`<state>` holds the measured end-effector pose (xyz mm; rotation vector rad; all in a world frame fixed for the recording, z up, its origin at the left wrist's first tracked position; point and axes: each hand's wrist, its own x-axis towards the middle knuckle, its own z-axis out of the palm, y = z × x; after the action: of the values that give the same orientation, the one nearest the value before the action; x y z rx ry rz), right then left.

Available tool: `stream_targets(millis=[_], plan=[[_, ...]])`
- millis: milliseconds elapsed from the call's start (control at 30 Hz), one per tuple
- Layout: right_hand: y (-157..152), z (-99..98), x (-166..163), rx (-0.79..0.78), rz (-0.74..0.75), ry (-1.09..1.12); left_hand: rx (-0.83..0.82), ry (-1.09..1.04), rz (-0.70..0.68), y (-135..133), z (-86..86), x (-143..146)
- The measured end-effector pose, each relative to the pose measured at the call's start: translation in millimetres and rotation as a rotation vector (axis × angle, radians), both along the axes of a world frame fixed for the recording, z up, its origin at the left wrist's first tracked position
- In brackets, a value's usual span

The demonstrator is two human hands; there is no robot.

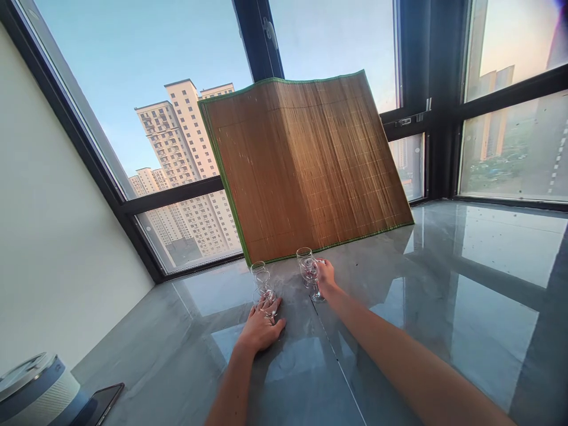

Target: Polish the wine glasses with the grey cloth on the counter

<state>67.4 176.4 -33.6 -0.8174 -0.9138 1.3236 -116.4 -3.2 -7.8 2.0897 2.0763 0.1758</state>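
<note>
Two clear stemmed wine glasses stand on a glossy grey marble surface. My left hand lies flat on the surface, its fingers spread around the foot of the left glass. My right hand is curled around the stem and bowl of the right glass, which stands upright. Both forearms reach in from the bottom of the view.
A brown bamboo mat with green edging leans upright against the window just behind the glasses. A dark phone and a round white and blue device sit at the bottom left. A white wall runs along the left.
</note>
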Motion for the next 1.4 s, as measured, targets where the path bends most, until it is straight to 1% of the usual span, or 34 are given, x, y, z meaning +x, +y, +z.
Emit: stream_targets(millis=[100, 233, 400, 500, 600, 900, 1100, 1267, 1400], plan=[[0.2, 2.5, 0.0, -0.084, -0.013, 0.062, 0.004, 0.0, 0.006, -0.3, -0.2, 0.2], [-0.5, 8.8, 3.1, -0.139, 0.05, 0.112, 0.014, 0.001, 0.003, -0.9, 0.5, 1.0], [-0.5, 14.3, 3.6, -0.142, 0.155, 0.159, 0.008, 0.016, 0.011, -1.1, 1.6, 1.7], [-0.6, 14.3, -2.1, -0.136, 0.187, 0.184, 0.01, 0.027, 0.01, -0.8, 1.7, 1.6], [-1.2, 13.2, -9.1, -0.141, 0.181, 0.206, 0.006, 0.031, 0.01, -0.3, 1.6, 1.8], [-11.9, 9.9, -27.1, -0.197, 0.093, 0.222, -0.003, 0.009, 0.016, -3.6, 5.5, 4.6], [-23.4, 13.8, -54.0, -0.24, 0.118, 0.212, 0.007, 0.019, 0.016, -4.3, 6.8, 6.4], [-34.4, 16.6, -76.1, -0.23, 0.129, 0.214, 0.012, 0.025, 0.015, -5.1, 6.6, 6.4], [-34.8, 19.7, -76.7, -0.199, 0.091, 0.19, 0.013, 0.009, 0.013, -6.8, 7.0, 6.8]])
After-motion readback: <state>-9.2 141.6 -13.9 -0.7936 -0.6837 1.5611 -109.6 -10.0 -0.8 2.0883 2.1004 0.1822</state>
